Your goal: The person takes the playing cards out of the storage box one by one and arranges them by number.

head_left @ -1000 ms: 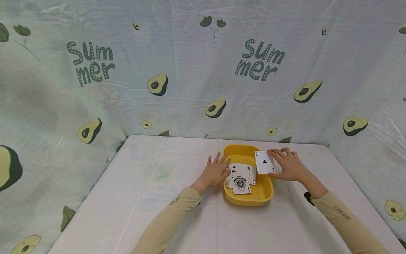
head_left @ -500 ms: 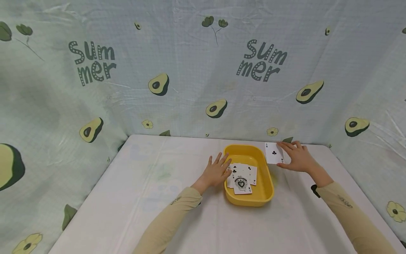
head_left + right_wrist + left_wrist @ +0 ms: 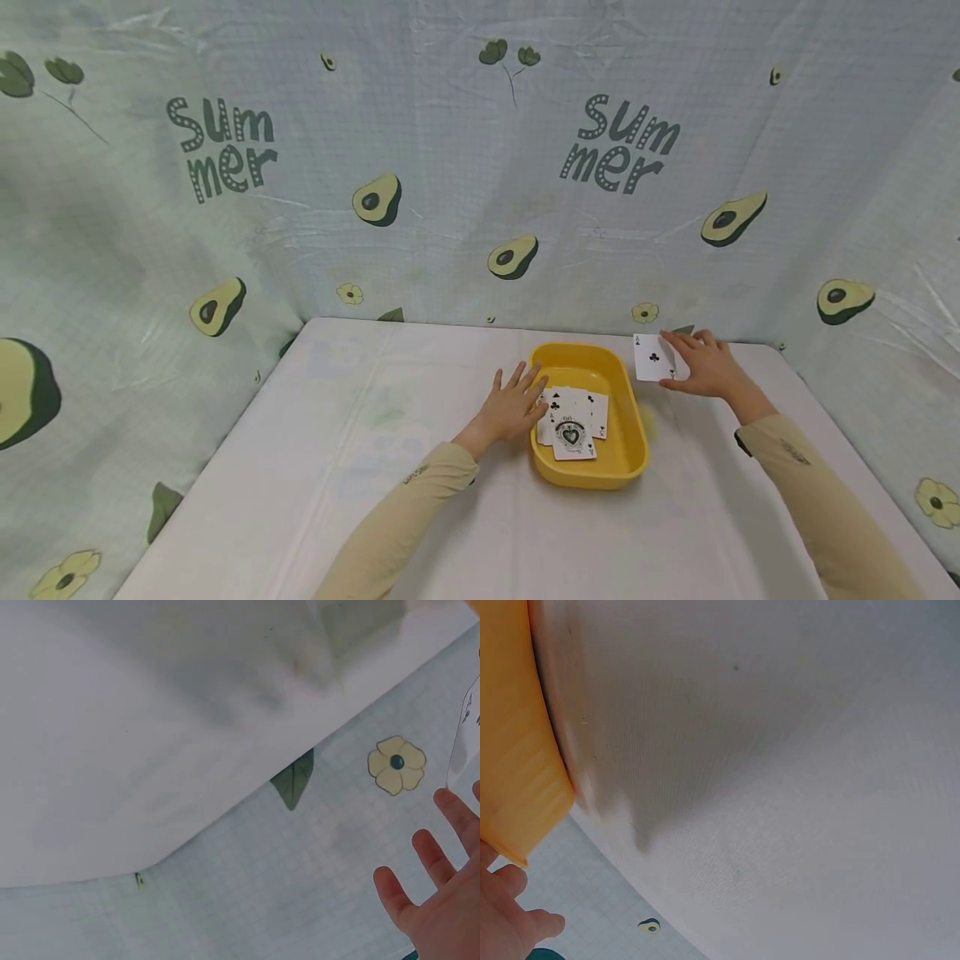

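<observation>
- The right hand [image 3: 701, 367] holds a white playing card with one black club [image 3: 651, 358] at its edge with finger and thumb. The card is out of the tray, just past the tray's far right corner, low over the white bench [image 3: 420, 517].
- The left hand [image 3: 513, 404] lies flat with fingers spread. It touches the left rim of the yellow plastic tray [image 3: 626, 467], close to the small pile of face-up playing cards [image 3: 572, 417] inside.
- I think the card is being put down on the bench. To do it well, lay it flat, face up, well clear of the tray, and let go softly so it does not slide.
- It helps to keep the left hand steady on the tray so it does not move.
- The bench is smooth, white and flat.
- Behind and beside it hangs a pale green cloth with avocados, little flowers and the word "Summer" [image 3: 615, 142]. In the right wrist view, a yellow flower print [image 3: 396, 765] shows near the fingers.
</observation>
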`<state>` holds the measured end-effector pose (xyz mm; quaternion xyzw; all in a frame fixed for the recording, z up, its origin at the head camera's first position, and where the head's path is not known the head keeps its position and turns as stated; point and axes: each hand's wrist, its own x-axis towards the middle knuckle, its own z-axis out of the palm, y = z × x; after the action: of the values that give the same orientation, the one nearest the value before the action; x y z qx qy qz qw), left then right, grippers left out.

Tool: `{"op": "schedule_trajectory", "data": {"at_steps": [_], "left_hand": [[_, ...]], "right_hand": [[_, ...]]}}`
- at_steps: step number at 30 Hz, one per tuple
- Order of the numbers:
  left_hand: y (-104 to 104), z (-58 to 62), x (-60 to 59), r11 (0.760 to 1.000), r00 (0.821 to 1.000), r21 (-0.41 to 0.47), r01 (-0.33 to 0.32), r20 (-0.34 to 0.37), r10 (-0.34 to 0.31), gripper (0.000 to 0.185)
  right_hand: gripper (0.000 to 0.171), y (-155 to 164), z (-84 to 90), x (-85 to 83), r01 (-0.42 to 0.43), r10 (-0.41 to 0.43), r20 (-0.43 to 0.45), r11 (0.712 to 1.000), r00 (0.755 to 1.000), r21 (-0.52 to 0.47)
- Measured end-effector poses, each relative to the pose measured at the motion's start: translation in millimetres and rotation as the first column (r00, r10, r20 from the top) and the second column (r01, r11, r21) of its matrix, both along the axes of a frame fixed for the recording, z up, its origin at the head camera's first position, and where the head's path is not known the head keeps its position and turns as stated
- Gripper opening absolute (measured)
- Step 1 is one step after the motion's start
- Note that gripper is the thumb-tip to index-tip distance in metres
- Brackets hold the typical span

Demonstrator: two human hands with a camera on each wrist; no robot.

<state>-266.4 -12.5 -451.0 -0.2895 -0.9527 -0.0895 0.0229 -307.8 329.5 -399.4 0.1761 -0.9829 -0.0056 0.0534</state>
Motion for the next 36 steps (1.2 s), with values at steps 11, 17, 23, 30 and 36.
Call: {"op": "schedule_trajectory", "data": {"at_steps": [11,17,23,30,36], "left_hand": [[-1,0.2,1.9,1.0,1.0,0.002,0.002,0.005,-0.002,0.051],[-1,1.8,3.0,1.0,1.0,-0.003,0.007,-0.003,-0.007,0.051],[-1,1.6,3.2,1.0,1.0,-0.004,0.004,-0.005,-0.004,0.051],[-1,0.7,2.5,1.0,1.0,-0.008,-0.001,-0.009,0.001,0.05],[-1,2.5,2.9,1.0,1.0,-0.007,0.003,-0.01,-0.003,0.051]], "right_hand": [[0.08,0,-17.6,-14.0,-0.01,0.01,-0.004,0.999,1.0,0.047],[0.079,-2,-23.9,-18.2,-0.008,0.008,-0.006,0.998,1.0,0.067],[0.077,0,-31.5,-21.2,0.004,-0.006,0.021,0.996,1.0,0.088],[0.077,-1,-38.4,-23.7,0.009,-0.014,0.046,0.993,0.999,0.114],[0.08,-4,-42.5,-25.3,0.019,-0.03,0.078,0.991,0.997,0.134]]}}
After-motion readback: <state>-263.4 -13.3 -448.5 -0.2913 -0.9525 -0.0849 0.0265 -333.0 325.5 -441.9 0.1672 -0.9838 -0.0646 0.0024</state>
